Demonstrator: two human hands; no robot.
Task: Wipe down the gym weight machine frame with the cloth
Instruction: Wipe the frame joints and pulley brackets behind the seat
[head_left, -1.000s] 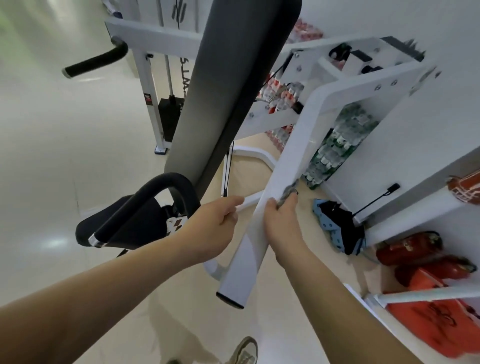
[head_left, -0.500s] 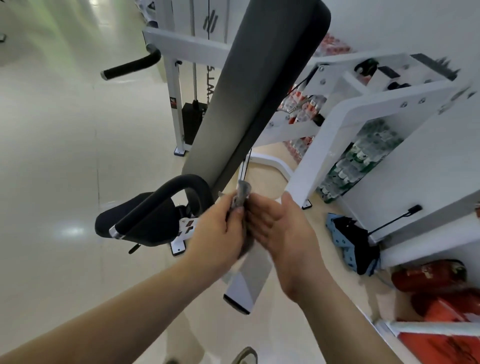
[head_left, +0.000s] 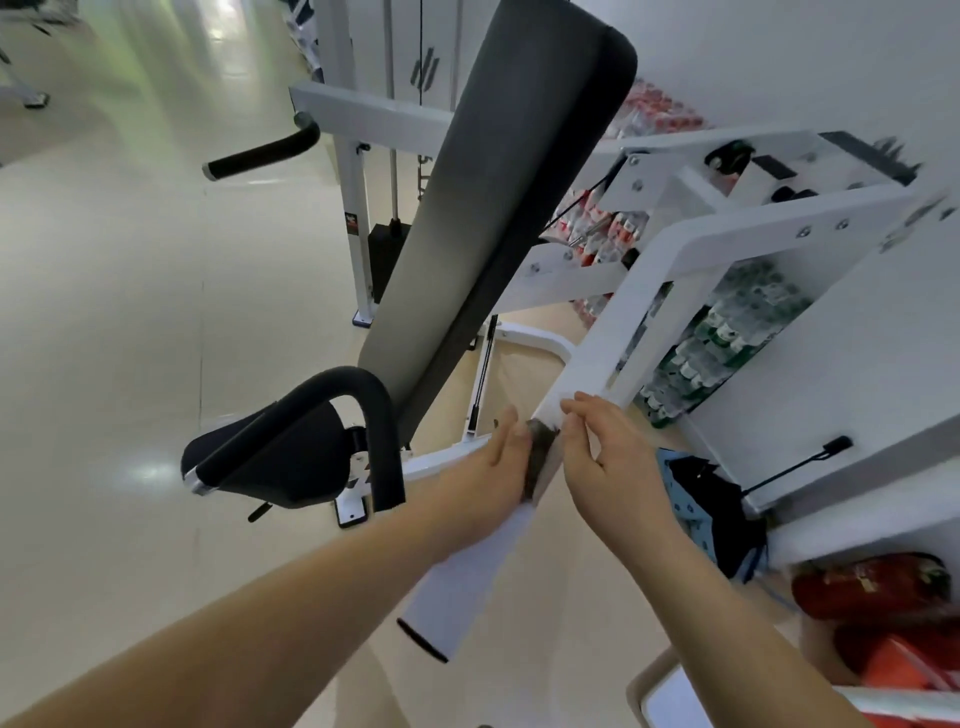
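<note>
Now, straight-fingered left hand presses cloth on frame; right hand, loosely curled, touches frame.

Pale glossy floor; machine frame, blue bag

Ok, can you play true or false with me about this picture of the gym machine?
1. The cloth is dark grey. True.
2. The cloth lies on the floor. False: it is against the white frame bar, between the left hand and the right hand.
3. The seat is red. False: the seat is black.
4. A red fire extinguisher lies at the lower right. True.
</note>
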